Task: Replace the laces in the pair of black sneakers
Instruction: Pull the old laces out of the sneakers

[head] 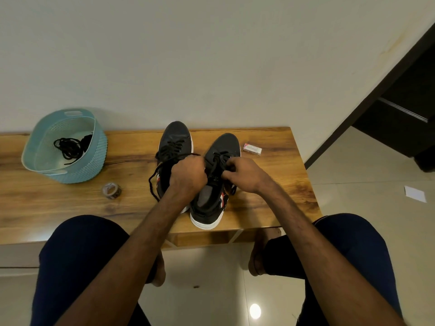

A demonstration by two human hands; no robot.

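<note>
Knees point(77, 255) nearest, bench point(270, 175) beyond. On it left sneaker point(176, 135) just beside right sneaker point(226, 144). Left hand point(188, 175) fisted round lace point(150, 184), right hand point(243, 176) pinches lace at right sneaker (which eyelet, cannot tell). Risk: hard tug pulls lace end out.

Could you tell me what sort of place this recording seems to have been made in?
Most likely a room in a home, perhaps an entryway: a low wooden bench against a plain wall, a glossy tiled floor, and a dark door frame at the right.
</note>
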